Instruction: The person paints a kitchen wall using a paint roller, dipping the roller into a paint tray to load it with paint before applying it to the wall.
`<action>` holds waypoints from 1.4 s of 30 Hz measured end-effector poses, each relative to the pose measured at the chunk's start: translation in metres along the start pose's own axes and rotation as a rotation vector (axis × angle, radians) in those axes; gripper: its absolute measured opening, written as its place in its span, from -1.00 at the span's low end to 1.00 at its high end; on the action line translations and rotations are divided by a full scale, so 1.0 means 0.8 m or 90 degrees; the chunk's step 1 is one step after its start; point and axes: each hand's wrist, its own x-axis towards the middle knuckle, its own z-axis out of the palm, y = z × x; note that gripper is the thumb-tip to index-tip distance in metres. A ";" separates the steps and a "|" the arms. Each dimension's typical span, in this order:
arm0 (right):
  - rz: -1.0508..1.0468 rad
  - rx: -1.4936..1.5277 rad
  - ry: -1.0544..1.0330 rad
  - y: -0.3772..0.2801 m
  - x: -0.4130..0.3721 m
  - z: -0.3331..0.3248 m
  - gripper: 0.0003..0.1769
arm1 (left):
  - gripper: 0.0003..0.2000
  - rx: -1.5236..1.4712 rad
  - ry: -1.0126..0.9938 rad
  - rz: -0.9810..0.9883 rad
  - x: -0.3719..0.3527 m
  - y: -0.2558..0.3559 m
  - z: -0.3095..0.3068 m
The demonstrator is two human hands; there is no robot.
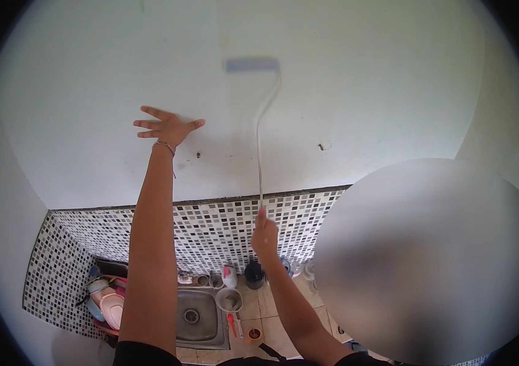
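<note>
A paint roller [251, 65] with a bluish sleeve and a long bent metal rod lies against the pale wall [357, 91], slightly blurred. The lower end of its rod is gripped by my right hand [265, 236], in front of the mosaic tile strip. To the left, my left hand [170, 129] is spread against the wall, fingers apart and holding nothing. A thin bracelet [164, 145] circles that wrist. Two small dark holes mark the wall, one of them a chipped hole [324, 146] right of the rod.
Below is a counter with a metal sink [220, 326], a strainer or pot [229, 300], a small orange cup [254, 335] and a dark canister [253, 276]. Pink dishes [112, 310] are piled at the left. A large blurred patch hides the lower right.
</note>
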 end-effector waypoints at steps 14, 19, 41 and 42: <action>0.186 -0.018 -0.038 0.223 -0.170 0.033 -0.12 | 0.56 0.000 0.005 0.011 0.001 0.000 -0.001; 0.121 0.031 0.001 0.116 -0.115 0.008 -0.12 | 0.56 0.015 0.023 0.006 0.008 0.000 0.004; 0.161 -0.091 -0.029 0.257 -0.108 -0.125 -0.09 | 0.52 0.064 0.032 0.026 0.006 0.001 0.006; 0.154 -0.065 -0.015 0.245 -0.097 -0.122 -0.09 | 0.52 0.069 0.033 0.025 0.006 0.002 0.007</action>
